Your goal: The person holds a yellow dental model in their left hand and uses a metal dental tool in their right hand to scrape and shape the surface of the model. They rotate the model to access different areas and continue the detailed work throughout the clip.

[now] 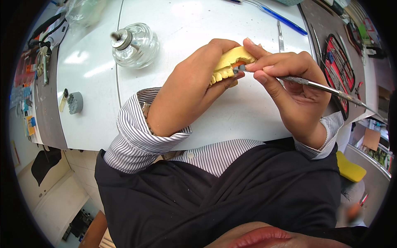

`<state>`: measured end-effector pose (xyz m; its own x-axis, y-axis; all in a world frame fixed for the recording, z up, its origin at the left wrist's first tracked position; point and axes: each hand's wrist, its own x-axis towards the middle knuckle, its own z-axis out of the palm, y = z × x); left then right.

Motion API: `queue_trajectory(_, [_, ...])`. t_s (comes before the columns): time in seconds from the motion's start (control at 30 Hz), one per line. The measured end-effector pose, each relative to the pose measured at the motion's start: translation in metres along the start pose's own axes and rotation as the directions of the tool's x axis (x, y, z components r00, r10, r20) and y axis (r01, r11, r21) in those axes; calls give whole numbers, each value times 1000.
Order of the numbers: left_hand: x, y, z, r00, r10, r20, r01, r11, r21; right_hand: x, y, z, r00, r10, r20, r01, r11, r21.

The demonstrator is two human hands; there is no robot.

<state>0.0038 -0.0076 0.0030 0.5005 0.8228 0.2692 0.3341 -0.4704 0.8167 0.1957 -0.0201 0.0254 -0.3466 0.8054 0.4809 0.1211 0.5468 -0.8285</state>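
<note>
My left hand [186, 87] is wrapped round a yellow dental cast [231, 60], tilted above the white table. Part of the cast is hidden behind my fingers. A row of yellow teeth shows along its near edge, with an orange patch and grey wax-like material [237, 69] beside them. My right hand [295, 80] grips a slim metal dental carving tool [318, 86] like a pen, its handle slanting down to the right. The tool's tip meets the cast at the grey material, where my right fingertips also come close.
A glass spirit lamp [134, 45] stands left of my hands on the white table [173, 18]. Farther left is a grey block [75, 103]. A scalpel [281, 37] and a blue pen [287, 22] lie beyond my right hand. An open red-and-black tool case [339, 66] sits at the right.
</note>
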Motion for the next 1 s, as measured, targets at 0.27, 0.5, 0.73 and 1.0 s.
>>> queue_trajectory(0.27, [-1,0,0,1000,-4,-9,4,1000,7,0,1,1,1000,14,-1,-14,1000,11])
queue_trajectory(0.5, [-1,0,2,997,-77,-15,74,985,-159,2,2,-5,988,128,-82,-105,967,233])
queue_trajectory(0.73, [-1,6,-3,983,-154,104,183,889,-420,0,0,-17,920,336,-201,-186,827,530])
queue_trajectory(1.0, [-5,8,-8,980,-57,191,172,726,-666,2,-2,-15,907,347,-238,-173,823,541])
